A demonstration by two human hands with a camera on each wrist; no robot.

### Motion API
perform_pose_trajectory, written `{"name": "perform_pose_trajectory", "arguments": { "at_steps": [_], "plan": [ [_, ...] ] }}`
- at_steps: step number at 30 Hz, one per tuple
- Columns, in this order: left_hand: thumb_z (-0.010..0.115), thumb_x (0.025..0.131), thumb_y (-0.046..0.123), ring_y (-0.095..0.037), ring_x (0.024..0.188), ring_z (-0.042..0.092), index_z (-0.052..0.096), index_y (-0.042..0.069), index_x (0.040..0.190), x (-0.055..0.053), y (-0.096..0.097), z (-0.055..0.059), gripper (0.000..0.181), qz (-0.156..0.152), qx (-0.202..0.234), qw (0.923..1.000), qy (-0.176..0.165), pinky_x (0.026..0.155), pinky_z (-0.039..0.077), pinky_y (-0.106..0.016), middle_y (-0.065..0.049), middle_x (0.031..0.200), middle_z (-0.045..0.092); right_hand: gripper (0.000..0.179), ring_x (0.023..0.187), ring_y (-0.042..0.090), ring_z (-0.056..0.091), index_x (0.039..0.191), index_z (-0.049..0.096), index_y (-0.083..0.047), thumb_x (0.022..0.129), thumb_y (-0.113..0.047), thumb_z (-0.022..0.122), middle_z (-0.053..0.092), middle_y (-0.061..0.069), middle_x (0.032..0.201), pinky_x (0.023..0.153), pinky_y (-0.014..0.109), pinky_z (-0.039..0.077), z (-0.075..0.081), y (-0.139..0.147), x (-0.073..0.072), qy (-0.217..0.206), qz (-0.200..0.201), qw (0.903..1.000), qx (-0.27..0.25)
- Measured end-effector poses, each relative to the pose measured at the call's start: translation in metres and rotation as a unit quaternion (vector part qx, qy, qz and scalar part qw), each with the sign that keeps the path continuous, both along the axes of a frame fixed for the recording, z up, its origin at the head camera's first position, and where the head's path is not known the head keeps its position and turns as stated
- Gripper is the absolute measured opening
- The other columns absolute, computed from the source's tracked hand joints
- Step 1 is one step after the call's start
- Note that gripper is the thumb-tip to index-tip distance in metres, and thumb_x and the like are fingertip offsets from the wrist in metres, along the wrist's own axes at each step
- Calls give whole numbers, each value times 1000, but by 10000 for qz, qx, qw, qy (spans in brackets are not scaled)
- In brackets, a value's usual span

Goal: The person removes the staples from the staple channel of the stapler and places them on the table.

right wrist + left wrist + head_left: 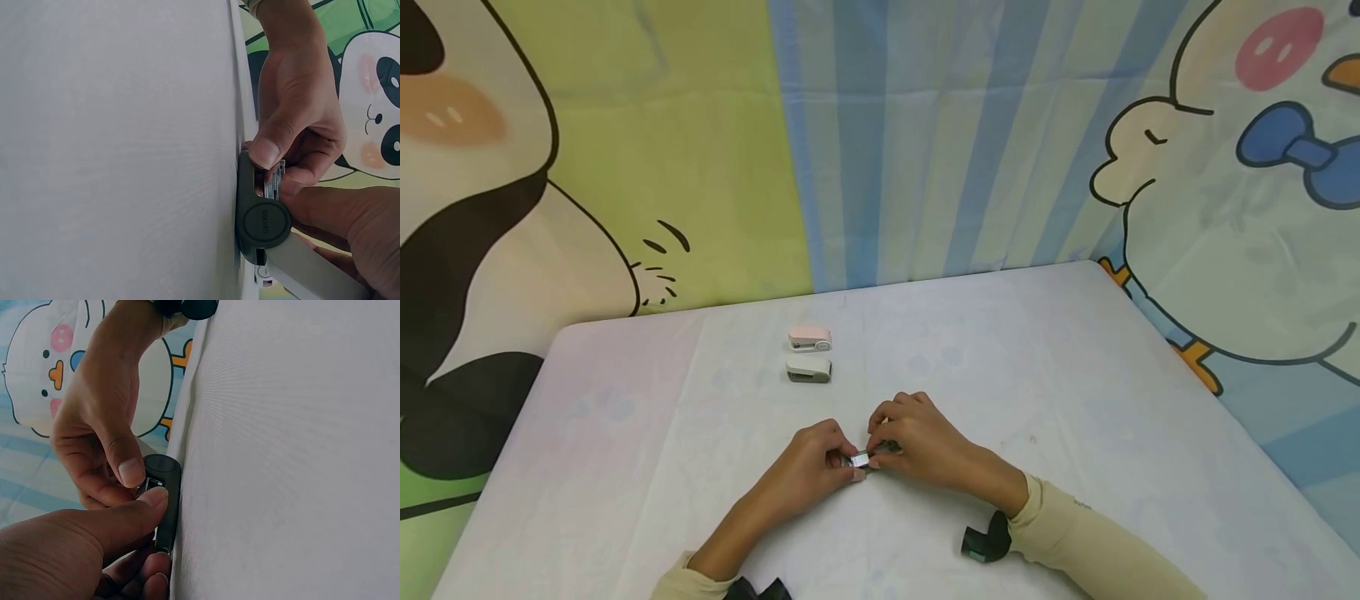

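Both hands hold a small stapler, dark green with a light grey upper arm [312,269] swung away from its dark base [245,194]. Its metal staple channel [859,459] is exposed between the fingers in the head view. My left hand [816,462] pinches the end of the stapler, thumb pressed at the metal channel in the left wrist view. From the other side my right hand [925,439] grips it near the round hinge [267,224], fingertips right at the channel. Fingers partly hide the stapler in every view.
Beyond the hands on the white-covered table [1022,358], a pink stapler [809,338] lies behind a white-and-grey stapler [808,370]. A cartoon-printed cloth [910,150] hangs along the table's far edge. Dark wrist devices [987,537] sit at the sleeves.
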State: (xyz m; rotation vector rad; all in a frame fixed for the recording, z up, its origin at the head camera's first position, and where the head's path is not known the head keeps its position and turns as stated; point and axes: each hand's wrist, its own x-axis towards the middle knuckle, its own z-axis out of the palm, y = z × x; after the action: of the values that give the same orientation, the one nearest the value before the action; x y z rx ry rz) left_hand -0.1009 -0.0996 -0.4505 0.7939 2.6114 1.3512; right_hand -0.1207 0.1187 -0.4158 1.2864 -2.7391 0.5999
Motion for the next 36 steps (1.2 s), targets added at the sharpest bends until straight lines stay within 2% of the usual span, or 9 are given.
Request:
{"name": "perform_pose_trajectory", "arguments": {
  "at_steps": [11,20,25,29,36],
  "plan": [
    [83,75,5,-4,66,52,71,9,85,0,0,0,16,-17,-16,10000,42,59,47,-23,7,79,54,6,94,10,48,83,77,-24,82,-30,80,65,-8,107,86,35,34,0,-2,2,-58,-15,9998,191],
    [83,75,5,-4,66,51,72,8,87,0,1,0,16,-5,-54,10000,66,59,47,-23,7,79,53,6,91,8,49,85,77,-24,81,-25,81,66,-14,97,85,34,34,-1,-4,3,59,-25,10000,-20],
    [83,75,6,-4,65,51,72,8,86,0,1,0,16,-4,-31,10000,67,58,47,-23,6,79,53,10,88,7,49,85,74,-25,80,-27,82,66,-17,91,84,35,34,-2,-5,2,-138,-111,9997,-158],
    [84,75,6,-4,65,51,72,8,85,0,1,-1,16,-4,-32,9999,103,58,47,-22,7,78,53,14,87,7,50,91,75,-24,79,-26,82,68,-15,92,86,35,34,-2,-5,1,-297,-205,9991,-212],
    [84,74,5,-5,66,52,72,8,85,-1,1,-2,17,-13,-14,9999,160,59,47,-22,6,79,54,12,87,7,51,93,78,-24,81,-23,80,70,-14,93,86,35,34,-2,-8,1,44,-13,9998,-179]
  ]
}}
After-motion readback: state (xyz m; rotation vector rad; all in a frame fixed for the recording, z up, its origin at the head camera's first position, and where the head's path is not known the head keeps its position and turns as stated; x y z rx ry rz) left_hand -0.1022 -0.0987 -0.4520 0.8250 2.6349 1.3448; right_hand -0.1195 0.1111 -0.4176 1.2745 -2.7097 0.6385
